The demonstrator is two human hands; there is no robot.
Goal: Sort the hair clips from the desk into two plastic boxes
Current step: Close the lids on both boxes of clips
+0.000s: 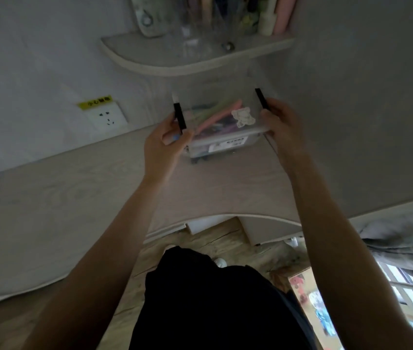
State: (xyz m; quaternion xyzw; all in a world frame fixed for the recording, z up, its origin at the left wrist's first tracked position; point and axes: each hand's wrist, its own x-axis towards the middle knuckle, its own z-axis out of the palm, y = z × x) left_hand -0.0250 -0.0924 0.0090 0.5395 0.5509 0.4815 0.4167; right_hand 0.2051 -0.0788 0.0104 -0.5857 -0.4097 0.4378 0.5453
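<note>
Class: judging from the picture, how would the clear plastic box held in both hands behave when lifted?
The clear plastic box probably stays stiff, since its straight walls show no flex. It is likely light, holding only small colourful pieces. Its smooth sides could be slippery, so both hands grip its ends.

dim, soft blur, daylight at lower right

1. You are looking at a clear plastic box (pixel 221 114) with a translucent lid, a black latch (pixel 179 118) on its left end and another black latch (pixel 261 98) on its right end.
2. A pale cartoon sticker (pixel 242 117) sits on the lid near the right end.
3. Through the lid you can see long hair clips (pixel 219 114) in pink, green and darker colours, lying jumbled.
4. This box rests on top of a second plastic box (pixel 221 146), which bears a white label on its front and stands on the desk.
</note>
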